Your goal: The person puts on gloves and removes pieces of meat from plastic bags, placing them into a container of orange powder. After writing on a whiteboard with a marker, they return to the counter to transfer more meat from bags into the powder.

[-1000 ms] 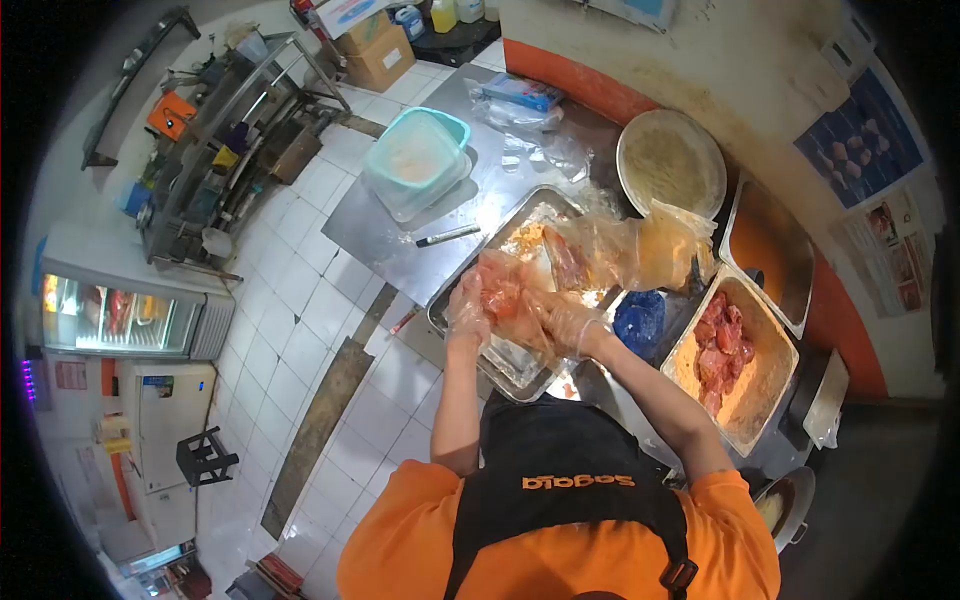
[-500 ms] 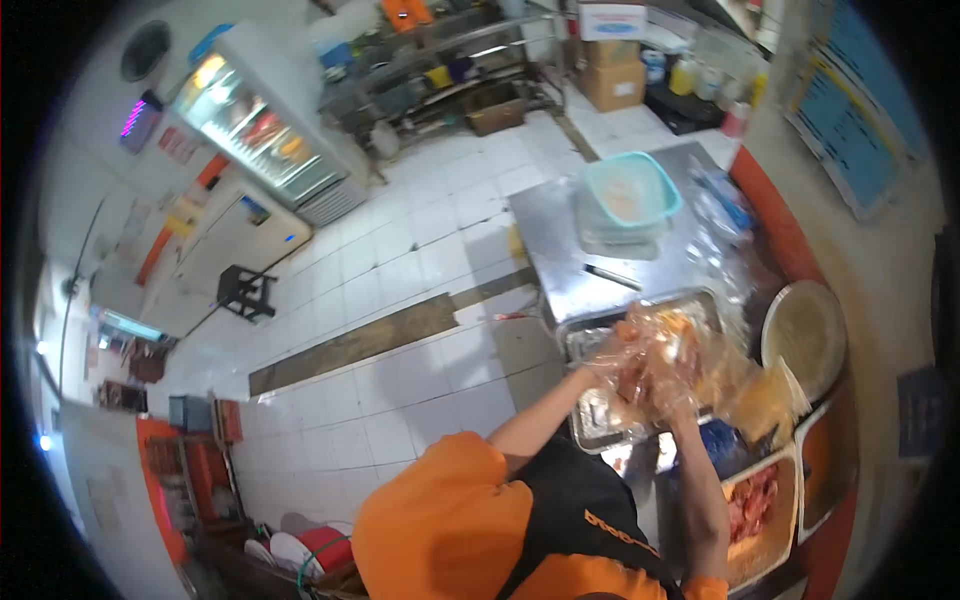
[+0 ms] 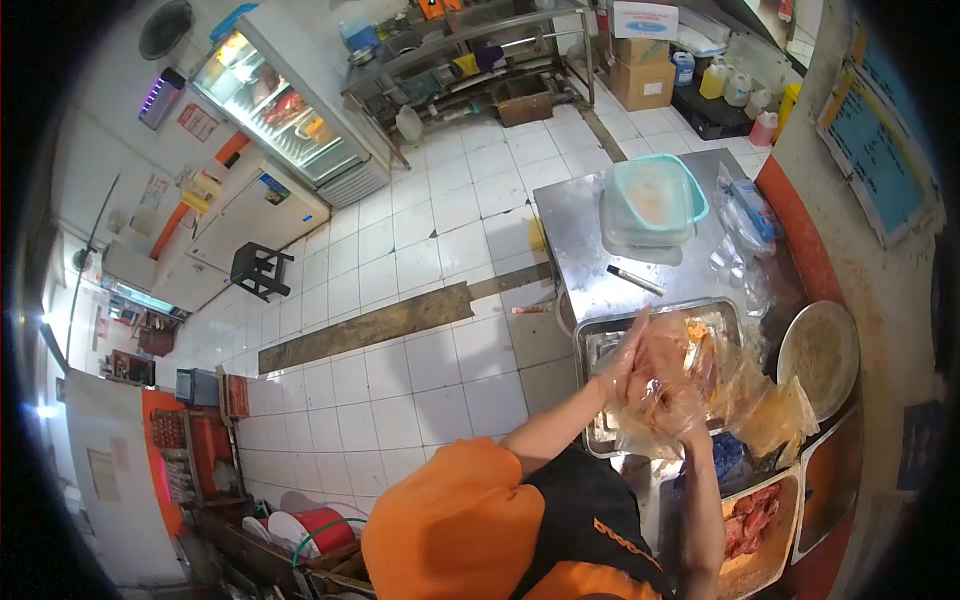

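Over a metal tray (image 3: 592, 352) on the steel table, a piece of raw meat (image 3: 664, 345) lies between my two hands. My left hand (image 3: 624, 358), in clear plastic, rests along the meat's left side with its fingers stretched. Also covered in clear plastic, my right hand (image 3: 682, 412) holds the lower right side of the meat. Orange-coated pieces show in the tray beyond. A yellowish plastic bag (image 3: 775, 415) lies at the right of the tray. Red raw meat (image 3: 752, 520) sits in a rectangular container (image 3: 790, 540) nearest me.
Teal and clear plastic tubs (image 3: 655, 200) stand on the steel table (image 3: 570, 235), with a dark-and-silver object (image 3: 635, 280) in front. A round metal lid or pan (image 3: 818, 360) lies at the right. Farther off are a black stool (image 3: 262, 270) and a lit display fridge (image 3: 285, 105).
The view has shifted, so the scene sits slightly further right. The meat has come up between my hands, and my left hand's fingers are now stretched along it.
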`<act>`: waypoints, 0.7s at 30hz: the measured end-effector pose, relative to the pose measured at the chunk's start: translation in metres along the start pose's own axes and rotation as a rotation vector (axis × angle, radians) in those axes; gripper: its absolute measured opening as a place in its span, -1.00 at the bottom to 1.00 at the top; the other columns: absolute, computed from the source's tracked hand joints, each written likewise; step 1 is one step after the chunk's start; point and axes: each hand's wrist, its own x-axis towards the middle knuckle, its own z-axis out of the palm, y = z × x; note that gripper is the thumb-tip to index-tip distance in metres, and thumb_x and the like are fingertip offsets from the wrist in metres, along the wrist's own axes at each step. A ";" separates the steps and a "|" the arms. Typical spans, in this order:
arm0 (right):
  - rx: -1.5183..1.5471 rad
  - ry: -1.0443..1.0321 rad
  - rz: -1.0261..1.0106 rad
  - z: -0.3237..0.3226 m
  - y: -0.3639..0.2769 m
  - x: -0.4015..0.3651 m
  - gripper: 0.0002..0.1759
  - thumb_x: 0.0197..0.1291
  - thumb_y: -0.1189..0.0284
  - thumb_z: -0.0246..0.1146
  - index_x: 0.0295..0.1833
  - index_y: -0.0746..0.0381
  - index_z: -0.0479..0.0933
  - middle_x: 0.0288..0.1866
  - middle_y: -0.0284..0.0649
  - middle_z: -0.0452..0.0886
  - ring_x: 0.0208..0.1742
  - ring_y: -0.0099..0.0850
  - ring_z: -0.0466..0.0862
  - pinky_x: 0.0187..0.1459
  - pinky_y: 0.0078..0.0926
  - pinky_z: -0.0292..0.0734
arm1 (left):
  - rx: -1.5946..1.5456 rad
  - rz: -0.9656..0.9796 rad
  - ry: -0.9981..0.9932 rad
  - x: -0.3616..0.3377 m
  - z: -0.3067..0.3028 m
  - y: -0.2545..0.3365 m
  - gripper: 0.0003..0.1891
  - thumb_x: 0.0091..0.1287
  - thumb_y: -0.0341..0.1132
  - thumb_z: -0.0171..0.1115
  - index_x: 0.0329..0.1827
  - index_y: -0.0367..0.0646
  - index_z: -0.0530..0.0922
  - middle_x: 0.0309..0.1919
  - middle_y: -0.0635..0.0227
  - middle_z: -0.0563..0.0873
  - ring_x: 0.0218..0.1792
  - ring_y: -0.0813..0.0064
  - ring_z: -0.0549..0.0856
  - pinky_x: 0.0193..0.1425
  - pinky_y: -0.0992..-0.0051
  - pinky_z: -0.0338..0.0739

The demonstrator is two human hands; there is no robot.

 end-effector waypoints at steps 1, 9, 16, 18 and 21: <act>-0.035 0.015 -0.035 -0.003 -0.001 0.003 -0.35 0.16 0.34 0.35 0.37 0.26 0.39 0.40 0.10 0.42 0.45 0.05 0.39 0.42 -0.17 0.32 | -0.047 0.001 -0.052 0.003 -0.001 -0.004 -0.39 0.48 0.25 0.16 0.32 -0.04 0.61 0.10 0.45 0.75 0.12 0.56 0.71 0.23 0.48 0.61; -0.466 0.108 -0.240 -0.017 -0.013 0.018 -0.62 0.13 0.47 0.34 0.10 0.21 0.57 0.07 -0.02 0.70 0.19 -0.05 0.65 0.18 -0.17 0.51 | -0.085 -0.066 -0.052 0.062 -0.087 -0.061 -0.58 0.53 0.08 0.16 0.13 -0.06 0.64 -0.02 0.44 0.77 -0.09 0.50 0.74 0.07 0.40 0.68; 0.047 0.291 -0.096 -0.005 0.023 0.004 -0.76 0.07 0.54 0.35 -0.09 0.20 0.66 -0.14 -0.08 0.69 -0.01 -0.06 0.65 0.07 -0.25 0.53 | 0.006 -0.181 0.004 0.063 -0.086 -0.064 -0.52 0.58 0.24 0.00 0.23 0.09 0.57 0.03 0.49 0.73 -0.03 0.53 0.71 0.08 0.38 0.67; -0.068 0.371 -0.202 -0.002 0.008 0.002 -0.75 0.06 0.54 0.35 -0.09 0.21 0.66 -0.14 -0.06 0.70 -0.05 -0.04 0.66 0.03 -0.24 0.55 | -0.032 -0.139 -0.048 0.049 -0.064 -0.052 -0.49 0.58 0.29 -0.07 0.27 0.17 0.56 0.03 0.51 0.72 -0.02 0.52 0.71 0.11 0.35 0.66; -0.008 0.266 -0.108 0.000 0.005 0.006 -0.69 0.03 0.54 0.35 -0.03 0.23 0.66 -0.11 -0.03 0.71 -0.07 -0.02 0.68 0.03 -0.23 0.57 | 0.065 -0.093 0.084 0.038 -0.036 -0.047 -0.39 0.52 0.40 -0.14 0.31 0.21 0.54 0.05 0.52 0.71 -0.01 0.49 0.70 0.13 0.34 0.65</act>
